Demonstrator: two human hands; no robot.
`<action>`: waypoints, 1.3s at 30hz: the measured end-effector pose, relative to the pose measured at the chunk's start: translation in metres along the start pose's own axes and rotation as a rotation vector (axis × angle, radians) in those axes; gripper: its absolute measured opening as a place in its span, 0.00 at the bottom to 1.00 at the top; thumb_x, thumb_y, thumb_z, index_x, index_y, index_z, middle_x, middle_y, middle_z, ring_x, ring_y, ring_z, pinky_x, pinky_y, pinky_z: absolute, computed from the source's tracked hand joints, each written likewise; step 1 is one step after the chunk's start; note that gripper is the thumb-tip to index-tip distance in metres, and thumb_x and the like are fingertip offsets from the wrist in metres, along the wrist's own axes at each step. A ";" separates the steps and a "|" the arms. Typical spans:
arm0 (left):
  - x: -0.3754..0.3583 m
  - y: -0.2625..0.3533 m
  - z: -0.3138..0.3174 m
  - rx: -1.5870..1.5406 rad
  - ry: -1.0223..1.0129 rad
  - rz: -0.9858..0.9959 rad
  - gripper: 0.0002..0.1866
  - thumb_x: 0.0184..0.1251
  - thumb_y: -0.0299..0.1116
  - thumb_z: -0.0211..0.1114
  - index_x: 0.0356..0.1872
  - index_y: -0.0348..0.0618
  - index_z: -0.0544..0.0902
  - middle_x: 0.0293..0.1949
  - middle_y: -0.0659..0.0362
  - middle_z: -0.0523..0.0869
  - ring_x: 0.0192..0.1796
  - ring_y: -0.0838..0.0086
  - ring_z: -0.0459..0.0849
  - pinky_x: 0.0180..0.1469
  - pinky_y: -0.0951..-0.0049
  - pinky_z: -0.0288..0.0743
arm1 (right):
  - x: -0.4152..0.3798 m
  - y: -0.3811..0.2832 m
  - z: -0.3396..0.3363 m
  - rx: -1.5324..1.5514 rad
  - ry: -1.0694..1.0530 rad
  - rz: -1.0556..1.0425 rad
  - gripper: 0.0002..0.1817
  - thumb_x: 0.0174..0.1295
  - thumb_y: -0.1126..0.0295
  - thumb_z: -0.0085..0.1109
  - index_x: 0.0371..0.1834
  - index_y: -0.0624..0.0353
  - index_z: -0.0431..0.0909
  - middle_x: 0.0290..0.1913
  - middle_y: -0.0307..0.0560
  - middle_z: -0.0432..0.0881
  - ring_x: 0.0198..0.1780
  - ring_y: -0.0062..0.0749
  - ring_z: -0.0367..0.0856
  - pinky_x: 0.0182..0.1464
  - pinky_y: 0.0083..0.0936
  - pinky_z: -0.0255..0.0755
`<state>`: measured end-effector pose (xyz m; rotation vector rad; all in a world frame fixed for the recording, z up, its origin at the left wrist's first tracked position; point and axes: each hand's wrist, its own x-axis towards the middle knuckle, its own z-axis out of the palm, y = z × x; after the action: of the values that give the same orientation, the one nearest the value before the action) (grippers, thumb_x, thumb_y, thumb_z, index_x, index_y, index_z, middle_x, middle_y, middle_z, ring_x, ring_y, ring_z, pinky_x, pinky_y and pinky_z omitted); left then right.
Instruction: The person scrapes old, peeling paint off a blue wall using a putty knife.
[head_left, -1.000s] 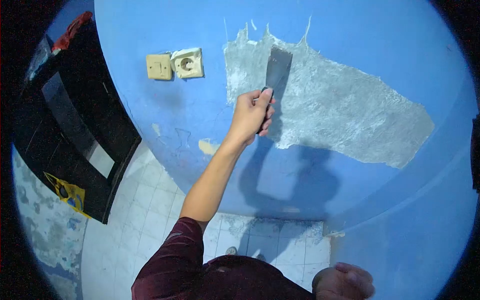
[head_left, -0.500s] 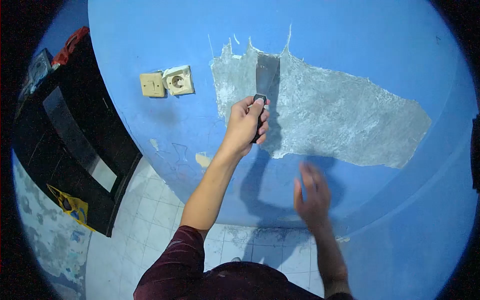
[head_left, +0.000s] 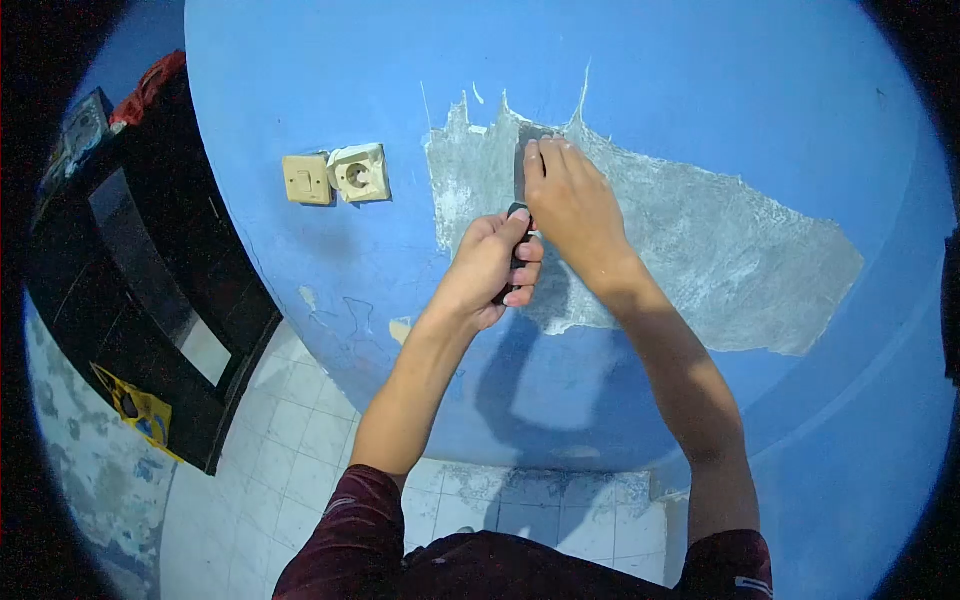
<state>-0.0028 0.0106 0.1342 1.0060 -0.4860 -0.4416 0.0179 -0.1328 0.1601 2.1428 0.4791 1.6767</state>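
My left hand (head_left: 492,262) is wrapped round the black handle of a scraper (head_left: 519,180), thumb on top. The scraper's wide grey blade points up the wall, near the top edge of the bare grey patch (head_left: 700,240) in the blue paint. Against the blade's right side rest the fingertips of my right hand (head_left: 578,205); its fingers are stretched out and fairly close together, and they cover part of the blade. Jagged paint edges (head_left: 582,95) rise just above the blade.
A light switch (head_left: 306,180) and a socket (head_left: 358,174) are on the blue wall to the left. Further left stands a dark cabinet (head_left: 120,260) with a yellow bag (head_left: 140,410) at its lower edge. White floor tiles (head_left: 290,440) lie below.
My right hand has moved up from below the patch to the scraper blade. My left hand still holds the handle, and the view has shifted slightly.
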 end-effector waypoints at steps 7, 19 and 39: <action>0.003 -0.012 0.023 -0.059 -0.006 0.102 0.12 0.79 0.40 0.48 0.36 0.45 0.67 0.22 0.68 0.63 0.15 0.85 0.59 0.10 0.82 0.53 | 0.007 0.015 -0.002 -0.005 -0.035 -0.122 0.12 0.49 0.71 0.57 0.34 0.66 0.80 0.37 0.49 0.79 0.44 0.37 0.79 0.50 0.27 0.76; 0.023 -0.037 -0.007 0.057 -0.034 0.140 0.11 0.80 0.37 0.45 0.38 0.41 0.67 0.21 0.63 0.67 0.13 0.82 0.62 0.10 0.77 0.56 | -0.003 0.013 0.021 -0.234 -0.025 -0.316 0.23 0.50 0.67 0.55 0.43 0.80 0.80 0.44 0.64 0.80 0.47 0.50 0.78 0.57 0.39 0.74; 0.057 -0.092 0.026 -0.081 0.003 0.272 0.16 0.81 0.47 0.43 0.42 0.45 0.70 0.22 0.64 0.69 0.18 0.78 0.69 0.17 0.73 0.71 | -0.045 0.045 -0.013 -0.080 -0.048 -0.307 0.25 0.53 0.67 0.55 0.54 0.69 0.77 0.51 0.56 0.79 0.54 0.45 0.77 0.63 0.41 0.70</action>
<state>0.0168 -0.0813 0.0756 0.8481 -0.5890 -0.2144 -0.0031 -0.1929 0.1474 1.9335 0.6767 1.4474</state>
